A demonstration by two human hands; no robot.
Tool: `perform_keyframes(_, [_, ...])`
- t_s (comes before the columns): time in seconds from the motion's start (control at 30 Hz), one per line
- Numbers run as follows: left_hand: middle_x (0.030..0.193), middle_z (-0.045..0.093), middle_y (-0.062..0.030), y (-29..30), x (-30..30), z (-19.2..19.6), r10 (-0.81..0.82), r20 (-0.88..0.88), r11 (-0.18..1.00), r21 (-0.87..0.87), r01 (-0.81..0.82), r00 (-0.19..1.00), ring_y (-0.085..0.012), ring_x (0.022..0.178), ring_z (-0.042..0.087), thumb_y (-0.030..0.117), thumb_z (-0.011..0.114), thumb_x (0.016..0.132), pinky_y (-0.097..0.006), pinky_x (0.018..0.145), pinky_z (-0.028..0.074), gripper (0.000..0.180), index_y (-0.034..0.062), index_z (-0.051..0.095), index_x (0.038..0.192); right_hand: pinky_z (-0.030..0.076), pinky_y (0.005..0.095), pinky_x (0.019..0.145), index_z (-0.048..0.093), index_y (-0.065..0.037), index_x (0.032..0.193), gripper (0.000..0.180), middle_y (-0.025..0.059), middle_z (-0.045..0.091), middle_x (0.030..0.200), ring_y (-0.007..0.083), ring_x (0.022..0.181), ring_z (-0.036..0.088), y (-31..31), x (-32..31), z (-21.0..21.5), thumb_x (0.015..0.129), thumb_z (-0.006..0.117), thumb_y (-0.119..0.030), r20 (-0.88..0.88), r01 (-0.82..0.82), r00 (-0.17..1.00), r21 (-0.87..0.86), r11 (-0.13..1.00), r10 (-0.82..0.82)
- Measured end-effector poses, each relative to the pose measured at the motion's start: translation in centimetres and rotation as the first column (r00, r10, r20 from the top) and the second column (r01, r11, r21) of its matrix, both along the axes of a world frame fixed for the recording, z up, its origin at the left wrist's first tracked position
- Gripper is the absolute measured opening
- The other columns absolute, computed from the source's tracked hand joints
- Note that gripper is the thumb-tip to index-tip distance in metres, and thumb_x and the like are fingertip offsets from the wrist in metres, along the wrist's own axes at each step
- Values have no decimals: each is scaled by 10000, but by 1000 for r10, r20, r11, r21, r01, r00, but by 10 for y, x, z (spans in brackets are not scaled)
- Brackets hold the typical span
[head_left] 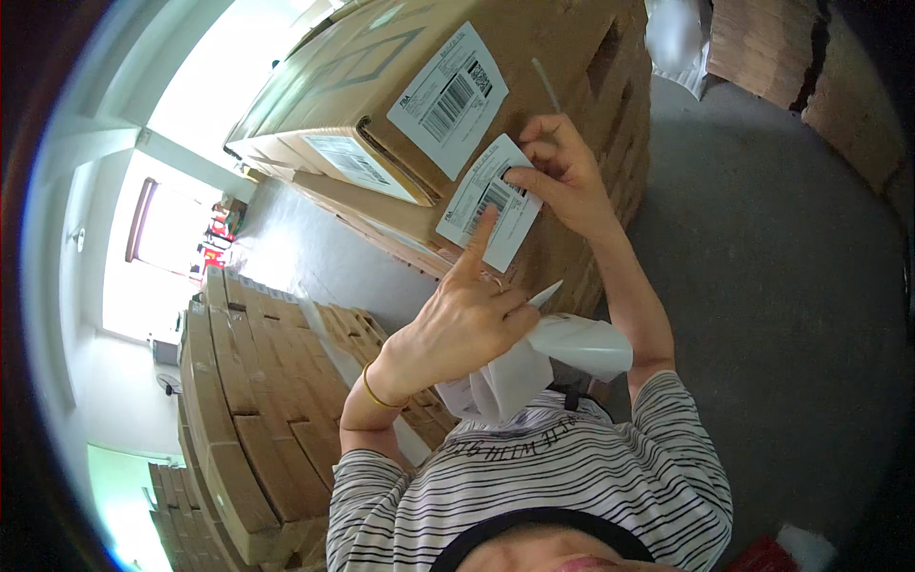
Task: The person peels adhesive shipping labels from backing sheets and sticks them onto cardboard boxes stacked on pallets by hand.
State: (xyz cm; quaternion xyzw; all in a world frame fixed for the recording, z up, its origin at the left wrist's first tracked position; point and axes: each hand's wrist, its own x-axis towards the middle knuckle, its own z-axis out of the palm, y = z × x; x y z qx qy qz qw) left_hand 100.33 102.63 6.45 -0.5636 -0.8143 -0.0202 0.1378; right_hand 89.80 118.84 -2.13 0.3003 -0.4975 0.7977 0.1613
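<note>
A white barcode label (467, 223) lies against the side of a stacked cardboard box, just below the upper box's label. My right hand (564, 181) is closed at its upper right edge, thumb over the printed face and fingers curled. My left hand (467, 319) reaches up from below with its index fingertip touching the same label. The other left fingers are curled around white label backing paper (581, 345), which hangs in loose folds in front of my striped shirt. On the upper cardboard box (324, 100), one white label (450, 101) covers a side and another label (360, 166) the adjoining side.
Beyond my left forearm rises another stack of flat cardboard boxes (257, 410). Grey concrete floor (762, 286) stretches to the right, with more brown cardboard (762, 52) at the far right. A red and white item (782, 551) lies at the lower right. Windows light the left wall.
</note>
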Motion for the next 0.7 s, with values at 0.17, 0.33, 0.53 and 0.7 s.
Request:
perform_keyframes(0.17, [637,625,12,1,-2,1,73,14,993,-93,-71,997,-148,722,679,47,694,669,-614,1138,207,71,102,650,668,424,193,575,412,-52,1121,381,20,622,800,45,698,549,3,0,-1,850,679,-50,-15,21,1000,69,997,-20])
perform_keyframes(0.33, [600,534,-9,-3,-5,-4,72,20,997,-36,-71,997,-164,620,608,66,623,662,-647,1129,191,22,58,604,671,439,217,607,410,-56,1122,397,20,626,795,56,709,559,-2,-2,-1,843,692,-76,-16,37,999,66,997,-36])
perform_keyframes(0.53, [602,532,-21,1,-7,-1,59,6,997,-42,-59,998,-168,616,608,44,618,666,-640,1138,175,24,56,598,671,461,280,634,406,-50,1093,546,84,639,748,131,690,600,-5,1,8,737,802,-169,-55,204,978,122,971,-199])
perform_keyframes(0.7, [616,586,-26,-2,-2,-8,113,30,990,-93,-110,993,-175,683,654,45,643,662,-612,1152,170,75,84,648,726,485,308,643,409,-47,1087,684,117,648,724,216,709,650,3,9,30,652,856,-326,-36,314,945,394,864,-327])
